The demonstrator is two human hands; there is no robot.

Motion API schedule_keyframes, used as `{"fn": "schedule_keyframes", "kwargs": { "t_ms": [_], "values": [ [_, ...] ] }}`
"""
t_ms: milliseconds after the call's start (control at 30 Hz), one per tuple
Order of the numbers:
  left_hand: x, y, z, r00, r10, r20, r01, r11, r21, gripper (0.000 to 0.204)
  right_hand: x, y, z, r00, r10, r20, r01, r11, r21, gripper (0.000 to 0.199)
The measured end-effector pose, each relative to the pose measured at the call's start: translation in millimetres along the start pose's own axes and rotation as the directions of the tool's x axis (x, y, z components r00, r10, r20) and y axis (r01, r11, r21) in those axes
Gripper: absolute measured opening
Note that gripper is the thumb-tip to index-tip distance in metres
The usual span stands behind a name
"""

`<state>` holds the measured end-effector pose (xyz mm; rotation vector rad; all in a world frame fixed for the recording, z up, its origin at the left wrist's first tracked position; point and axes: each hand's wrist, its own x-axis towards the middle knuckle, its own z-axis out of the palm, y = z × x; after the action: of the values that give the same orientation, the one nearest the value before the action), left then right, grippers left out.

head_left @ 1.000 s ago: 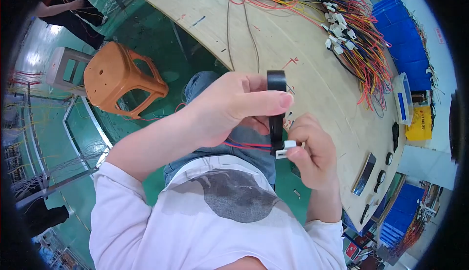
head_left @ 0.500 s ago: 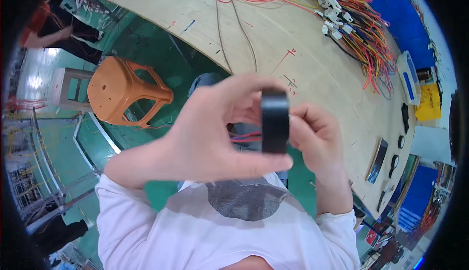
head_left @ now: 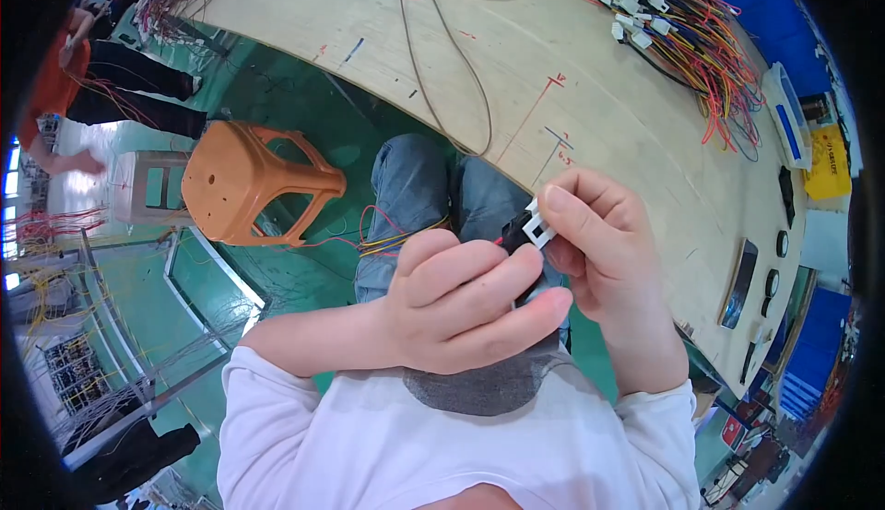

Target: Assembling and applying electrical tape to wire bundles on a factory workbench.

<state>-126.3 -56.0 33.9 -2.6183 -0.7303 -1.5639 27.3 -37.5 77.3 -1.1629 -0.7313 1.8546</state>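
Note:
In front of my lap, my left hand (head_left: 466,307) is closed around a wire harness, its fingers curled over the wires. A white plastic connector (head_left: 537,226) sits at the harness end, with a black part (head_left: 513,235) right behind it. My right hand (head_left: 595,238) pinches the connector between thumb and fingers. Something dark shows beneath my left fingers, mostly hidden; I cannot tell what it is. Yellow and red wires (head_left: 392,241) trail across my jeans to the left.
A wooden table (head_left: 636,178) with red and blue marks lies ahead and right. Bundled wires with white connectors (head_left: 636,12) lie at its far side. Tape rolls (head_left: 772,281) rest at the right edge. An orange stool (head_left: 230,178) stands left; another person (head_left: 69,86) is beyond.
The black tape roll that faced me between my left thumb and fingers no longer shows plainly. My left fingers have closed in, and the white connector has come into view at my right hand.

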Motion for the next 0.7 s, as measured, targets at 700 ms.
{"fn": "schedule_keyframes", "kwargs": {
  "t_ms": [700],
  "values": [
    [3.4, -3.8, 18.9, 0.974, -0.059, 0.221, 0.051, 0.998, 0.039, 0.034, 2.1, 20.1, -21.3, 0.979, -0.117, -0.168, 0.138, 0.983, 0.119, 0.013]
  ]
}}
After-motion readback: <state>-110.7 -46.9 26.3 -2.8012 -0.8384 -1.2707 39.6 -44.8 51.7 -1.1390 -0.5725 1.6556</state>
